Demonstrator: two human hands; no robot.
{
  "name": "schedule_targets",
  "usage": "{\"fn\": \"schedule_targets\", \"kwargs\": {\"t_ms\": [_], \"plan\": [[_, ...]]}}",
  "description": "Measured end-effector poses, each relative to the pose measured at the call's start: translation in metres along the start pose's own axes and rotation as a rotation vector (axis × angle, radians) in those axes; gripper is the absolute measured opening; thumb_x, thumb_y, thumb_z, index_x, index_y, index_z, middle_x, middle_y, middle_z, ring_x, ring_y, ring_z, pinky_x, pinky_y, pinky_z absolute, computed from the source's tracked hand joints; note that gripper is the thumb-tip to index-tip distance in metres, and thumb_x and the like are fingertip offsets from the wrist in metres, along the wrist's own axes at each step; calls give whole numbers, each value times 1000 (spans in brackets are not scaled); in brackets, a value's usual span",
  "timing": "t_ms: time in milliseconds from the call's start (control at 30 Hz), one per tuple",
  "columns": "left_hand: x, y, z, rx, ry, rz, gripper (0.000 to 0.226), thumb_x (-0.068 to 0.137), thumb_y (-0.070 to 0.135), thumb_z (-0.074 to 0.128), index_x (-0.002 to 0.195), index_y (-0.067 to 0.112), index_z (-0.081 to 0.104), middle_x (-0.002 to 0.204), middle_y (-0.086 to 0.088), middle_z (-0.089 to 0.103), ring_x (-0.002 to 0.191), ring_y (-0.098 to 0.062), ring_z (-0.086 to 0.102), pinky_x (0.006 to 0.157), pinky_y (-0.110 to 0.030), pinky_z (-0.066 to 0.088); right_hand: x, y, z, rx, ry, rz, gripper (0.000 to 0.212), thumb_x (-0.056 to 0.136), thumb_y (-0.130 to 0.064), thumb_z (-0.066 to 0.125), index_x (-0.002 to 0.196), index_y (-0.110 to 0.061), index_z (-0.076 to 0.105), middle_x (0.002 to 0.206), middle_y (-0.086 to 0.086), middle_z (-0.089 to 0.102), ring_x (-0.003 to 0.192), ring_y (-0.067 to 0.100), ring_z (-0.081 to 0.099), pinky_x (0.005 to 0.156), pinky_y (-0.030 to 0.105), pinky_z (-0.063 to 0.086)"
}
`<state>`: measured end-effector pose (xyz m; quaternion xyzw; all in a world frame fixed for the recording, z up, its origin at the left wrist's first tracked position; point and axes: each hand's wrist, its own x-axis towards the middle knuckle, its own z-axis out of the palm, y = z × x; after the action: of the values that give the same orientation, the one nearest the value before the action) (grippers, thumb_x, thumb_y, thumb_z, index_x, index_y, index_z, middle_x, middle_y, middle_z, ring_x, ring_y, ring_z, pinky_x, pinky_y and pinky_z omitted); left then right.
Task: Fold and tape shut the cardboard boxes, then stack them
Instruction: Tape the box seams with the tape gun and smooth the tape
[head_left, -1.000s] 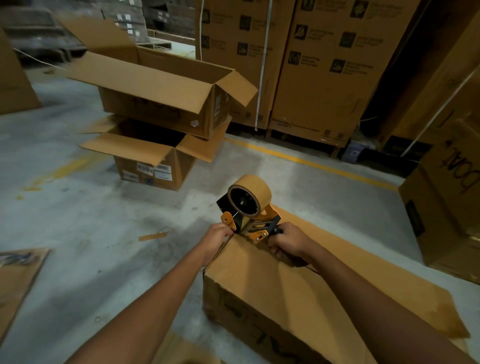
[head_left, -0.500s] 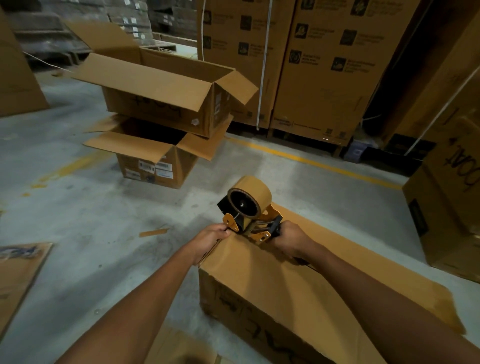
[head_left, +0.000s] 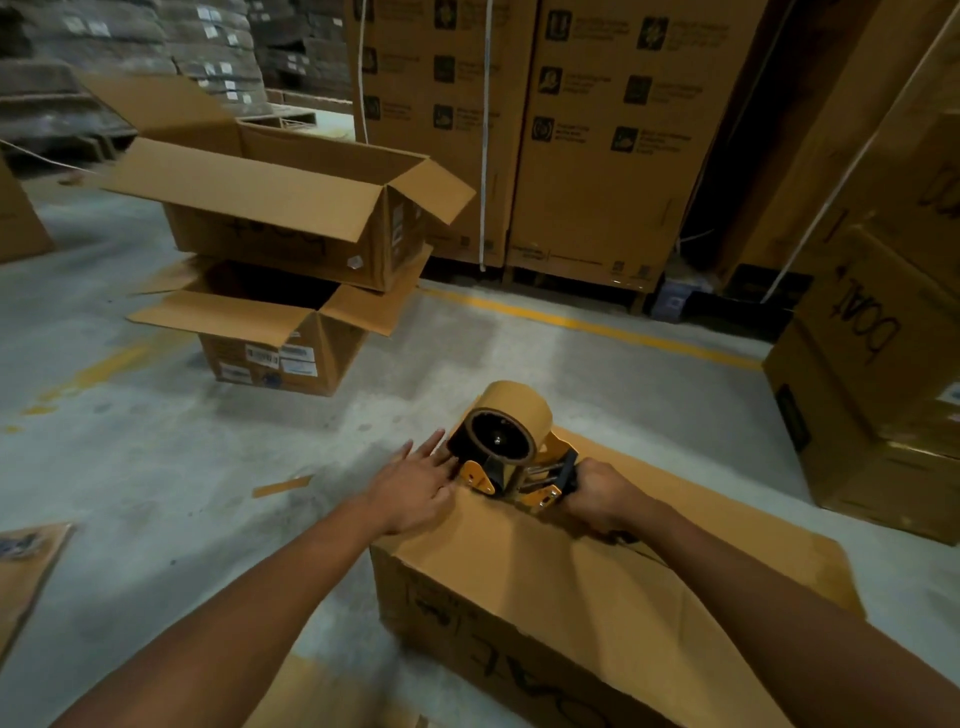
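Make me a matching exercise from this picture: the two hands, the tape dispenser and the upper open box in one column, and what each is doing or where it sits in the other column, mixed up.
Column one:
1. left hand
2. right hand
3. tape dispenser
4. upper open box

Column two:
A. sits on the lower open box
B. lies flat, fingers straight, on the far corner of the near box
C. stands at the far edge of the near box's top
D. grips the tape dispenser from behind

Pairs: 1-B, 2-D, 3-C, 4-A
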<state>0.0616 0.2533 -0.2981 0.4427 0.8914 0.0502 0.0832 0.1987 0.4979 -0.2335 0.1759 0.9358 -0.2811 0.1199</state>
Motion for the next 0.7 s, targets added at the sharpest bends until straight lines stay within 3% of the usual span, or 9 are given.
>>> {"fn": "schedule_targets", "kwargs": {"t_ms": [100,167,300,467,567,700], "plan": [[2,13,-5,136,17,101,68,95,47,8,143,21,48,157,0,38,153,-20,9,123,-54,-4,4,1,-1,-25,-9,-8,19,84,-33,69,87,-14,70,85,7,70,81,27,67,70,39,56],[2,12,-3,145,7,118,80,87,51,-2,142,21,48,154,-1,41,152,-20,16,123,-53,-2,4,3,0,-1,-15,-7,23,82,-36,71,90,-14,72,85,8,72,81,27,69,73,43,59],[3,11,-5,146,-7,103,63,100,49,10,150,23,36,160,-2,32,152,-18,14,125,-47,5,1,9,1,-11,4,-14,21,81,-34,74,91,-16,70,86,5,70,80,23,67,72,39,57],[2,24,-7,162,-70,10,62,105,47,15,160,20,2,167,2,-3,153,-13,-8,124,-46,2,-21,48,-16,-60,-7,22,27,79,-42,78,95,-22,71,87,-1,71,81,17,68,77,38,60],[3,40,-3,196,-78,-34,67,105,48,15,159,12,-1,167,-4,-4,154,-19,-5,124,-47,4,-40,72,-18,-6,5,43,24,81,-41,78,94,-22,72,84,-2,73,77,16,70,75,37,61],[2,75,10,145,-80,87,68,104,51,11,159,13,2,167,-7,-1,153,-18,-8,124,-42,-1,-47,78,-12,-39,46,25,24,85,-40,75,96,-19,71,91,2,71,84,20,66,79,37,57]]}}
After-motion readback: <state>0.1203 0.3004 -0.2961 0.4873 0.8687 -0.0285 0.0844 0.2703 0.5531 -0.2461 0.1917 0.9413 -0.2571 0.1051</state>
